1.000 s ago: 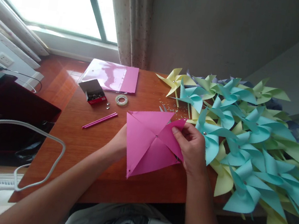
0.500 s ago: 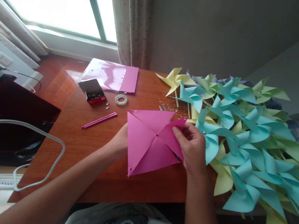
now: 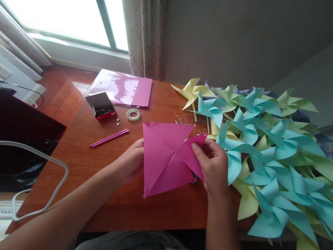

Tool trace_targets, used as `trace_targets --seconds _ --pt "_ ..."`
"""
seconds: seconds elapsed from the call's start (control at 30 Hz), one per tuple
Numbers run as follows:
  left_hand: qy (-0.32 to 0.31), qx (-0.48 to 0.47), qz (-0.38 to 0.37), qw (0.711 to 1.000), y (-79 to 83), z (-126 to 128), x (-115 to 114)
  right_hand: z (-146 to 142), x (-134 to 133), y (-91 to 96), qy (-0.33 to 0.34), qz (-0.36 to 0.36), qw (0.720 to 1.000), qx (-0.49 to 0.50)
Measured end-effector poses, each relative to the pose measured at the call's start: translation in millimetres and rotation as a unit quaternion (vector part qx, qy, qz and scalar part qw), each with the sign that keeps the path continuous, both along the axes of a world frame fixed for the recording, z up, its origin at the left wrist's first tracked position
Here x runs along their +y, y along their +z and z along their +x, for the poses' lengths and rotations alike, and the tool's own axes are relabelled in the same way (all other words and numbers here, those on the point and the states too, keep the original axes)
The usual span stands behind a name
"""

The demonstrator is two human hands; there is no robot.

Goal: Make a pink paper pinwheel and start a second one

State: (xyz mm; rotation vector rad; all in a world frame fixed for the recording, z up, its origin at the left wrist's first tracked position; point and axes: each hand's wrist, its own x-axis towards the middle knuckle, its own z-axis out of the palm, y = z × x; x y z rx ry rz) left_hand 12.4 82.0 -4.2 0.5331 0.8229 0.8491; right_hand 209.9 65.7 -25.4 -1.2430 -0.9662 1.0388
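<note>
Pink paper, slit, above table. R. hand pinches curled flap; L. hand at left edge, fingers hidden, can't tell grip. Curl approx. same as a sec ago, so no new fold, I'd judge.

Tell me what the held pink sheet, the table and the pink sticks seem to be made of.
Held pink sheet: probably matt paper or thin card; one corner curls over. Table: wood or veneer, slightly glossy, with faint reddish-brown streaks. Pink sticks: perhaps smooth plastic, being straight and even.
</note>
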Motion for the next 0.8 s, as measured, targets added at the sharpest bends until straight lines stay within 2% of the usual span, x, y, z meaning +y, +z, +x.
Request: trace_targets --seconds 0.13,0.27,0.43,0.57,0.67,0.8 --pt "-0.024 -0.017 -0.029 0.999 1.3 -3.0 1.1 2.5 1.0 -1.1 -0.015 0.01 1.0 -0.018" --pt "-0.023 -0.059 -0.081 0.995 1.4 -4.7 5.1 4.5 2.3 -2.6 -0.027 0.014 0.999 -0.04" --pt "-0.054 -0.104 -0.076 0.99 5.5 -4.0 8.2 5.0 2.7 -4.2 -0.03 0.019 0.997 -0.069" --pt "-0.039 -0.101 -0.073 0.991 8.7 -4.0 5.4 4.8 2.2 -3.3 -0.035 0.021 0.995 -0.089" --pt "-0.051 -0.099 -0.07 0.991 6.9 -5.6 3.6 5.2 1.9 -2.2 -0.035 0.02 0.994 -0.099" --pt "-0.062 -0.052 -0.064 0.995 3.7 -7.5 3.2 5.3 2.3 -2.2 -0.038 0.024 0.992 -0.114"
